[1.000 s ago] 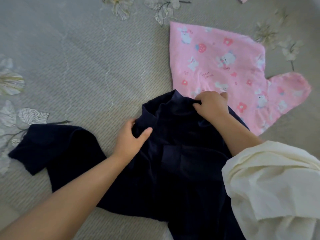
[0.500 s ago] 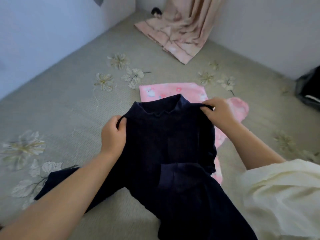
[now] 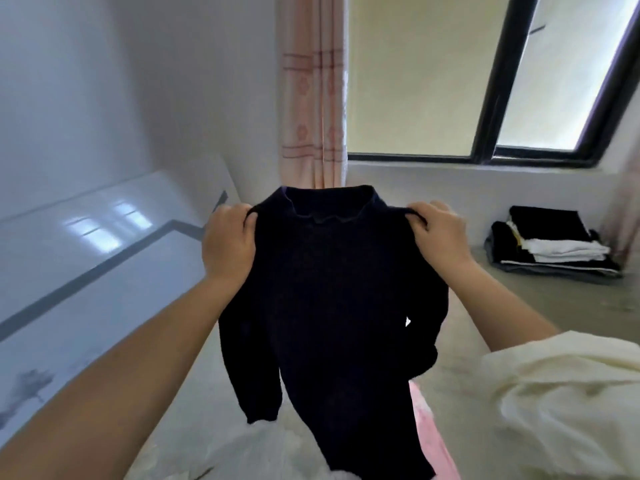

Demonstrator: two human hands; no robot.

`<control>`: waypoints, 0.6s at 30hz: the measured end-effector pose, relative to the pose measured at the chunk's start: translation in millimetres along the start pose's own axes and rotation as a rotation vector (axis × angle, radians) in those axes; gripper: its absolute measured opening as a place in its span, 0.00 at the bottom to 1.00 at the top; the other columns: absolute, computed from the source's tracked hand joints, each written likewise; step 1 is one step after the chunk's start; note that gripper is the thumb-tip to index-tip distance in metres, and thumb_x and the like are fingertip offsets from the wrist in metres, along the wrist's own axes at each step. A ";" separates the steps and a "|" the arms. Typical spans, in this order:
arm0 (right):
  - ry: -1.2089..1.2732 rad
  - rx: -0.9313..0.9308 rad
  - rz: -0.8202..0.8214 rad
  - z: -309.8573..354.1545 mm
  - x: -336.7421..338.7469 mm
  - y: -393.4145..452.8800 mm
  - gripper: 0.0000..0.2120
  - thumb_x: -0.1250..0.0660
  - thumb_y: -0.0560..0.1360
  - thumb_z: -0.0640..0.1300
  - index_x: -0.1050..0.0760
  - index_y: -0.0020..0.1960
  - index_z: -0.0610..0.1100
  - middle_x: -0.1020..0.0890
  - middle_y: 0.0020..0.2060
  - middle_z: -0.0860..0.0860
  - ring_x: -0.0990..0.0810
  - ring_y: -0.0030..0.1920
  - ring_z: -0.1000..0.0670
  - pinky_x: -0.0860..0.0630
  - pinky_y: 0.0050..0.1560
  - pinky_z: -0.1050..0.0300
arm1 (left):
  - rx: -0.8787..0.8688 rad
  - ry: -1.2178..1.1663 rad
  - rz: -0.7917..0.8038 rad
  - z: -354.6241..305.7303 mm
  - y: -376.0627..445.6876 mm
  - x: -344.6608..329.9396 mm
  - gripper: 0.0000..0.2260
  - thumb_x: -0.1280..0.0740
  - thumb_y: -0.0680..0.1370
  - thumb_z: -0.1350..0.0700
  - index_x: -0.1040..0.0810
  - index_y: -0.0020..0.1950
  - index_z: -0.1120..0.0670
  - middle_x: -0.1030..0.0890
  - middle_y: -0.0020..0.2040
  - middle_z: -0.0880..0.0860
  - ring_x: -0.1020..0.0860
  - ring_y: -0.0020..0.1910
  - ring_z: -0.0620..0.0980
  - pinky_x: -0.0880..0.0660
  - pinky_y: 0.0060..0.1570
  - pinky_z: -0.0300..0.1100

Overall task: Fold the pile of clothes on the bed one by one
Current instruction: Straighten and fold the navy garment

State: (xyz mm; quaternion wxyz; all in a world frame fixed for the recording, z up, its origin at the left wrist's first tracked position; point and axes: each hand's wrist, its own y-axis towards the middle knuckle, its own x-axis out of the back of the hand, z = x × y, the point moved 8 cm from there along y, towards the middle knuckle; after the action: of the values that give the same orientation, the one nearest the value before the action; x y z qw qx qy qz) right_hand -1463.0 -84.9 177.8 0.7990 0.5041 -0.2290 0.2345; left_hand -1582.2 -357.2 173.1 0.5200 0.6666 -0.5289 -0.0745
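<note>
Fingers of both hands pinching navy sweater at its shoulders, holding it up above the bed.
Left hand and right hand are clenching fabric; 1 sleeve is dangling, scalloped collar on top.

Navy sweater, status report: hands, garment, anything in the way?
Left hand and right hand each pinch a shoulder. Navy sweater hangs unfolded above the bed. Nothing blocking.

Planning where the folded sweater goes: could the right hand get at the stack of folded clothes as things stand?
Probably not right away. The right hand is shut on the navy sweater's shoulder, and the stack of folded clothes lies apart, farther back on the bed; nothing blocks the way.
</note>
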 end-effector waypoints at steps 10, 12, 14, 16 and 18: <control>-0.465 0.437 -0.433 181.4 150.0 -131.4 0.12 0.40 0.71 0.41 0.20 0.35 0.39 0.30 0.20 0.46 0.32 0.18 0.47 0.45 0.34 0.55 | -0.227 0.077 -0.108 -19.8 -34.2 208.3 0.08 0.37 0.77 0.62 0.25 0.40 0.64 0.31 0.36 0.61 0.30 0.38 0.62 0.40 0.31 0.43; -0.531 0.501 -0.437 206.7 161.0 -154.3 0.13 0.40 0.72 0.42 0.20 0.35 0.40 0.29 0.19 0.47 0.31 0.18 0.48 0.44 0.34 0.55 | -0.274 0.086 -0.105 -17.0 -46.0 244.0 0.07 0.36 0.76 0.64 0.25 0.39 0.63 0.29 0.35 0.62 0.29 0.36 0.62 0.39 0.30 0.42; -0.575 0.565 -0.423 228.3 167.6 -173.2 0.13 0.40 0.72 0.42 0.20 0.35 0.40 0.29 0.19 0.48 0.30 0.18 0.48 0.41 0.34 0.54 | -0.319 0.114 -0.086 -10.3 -56.2 273.9 0.05 0.34 0.74 0.65 0.24 0.38 0.62 0.28 0.34 0.63 0.29 0.34 0.62 0.39 0.30 0.42; -0.580 0.636 -0.383 248.5 169.2 -187.8 0.12 0.40 0.71 0.42 0.20 0.35 0.40 0.29 0.20 0.47 0.30 0.18 0.47 0.35 0.30 0.57 | -0.317 0.137 -0.054 4.2 -64.6 297.0 0.03 0.32 0.73 0.65 0.23 0.39 0.62 0.29 0.34 0.63 0.28 0.35 0.63 0.38 0.29 0.43; -0.557 0.683 -0.323 266.6 164.8 -198.5 0.13 0.41 0.71 0.43 0.20 0.35 0.40 0.29 0.20 0.47 0.32 0.17 0.46 0.33 0.25 0.61 | -0.312 0.164 -0.029 20.8 -73.2 312.3 0.02 0.33 0.74 0.64 0.23 0.41 0.62 0.28 0.35 0.63 0.28 0.36 0.64 0.37 0.29 0.43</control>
State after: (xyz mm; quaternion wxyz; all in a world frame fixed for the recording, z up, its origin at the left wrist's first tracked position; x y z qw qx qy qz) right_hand -1247.9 -380.3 241.6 0.5218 0.8111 -0.2629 0.0250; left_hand -1415.6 -621.7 248.0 0.6574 0.5891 -0.4571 -0.1088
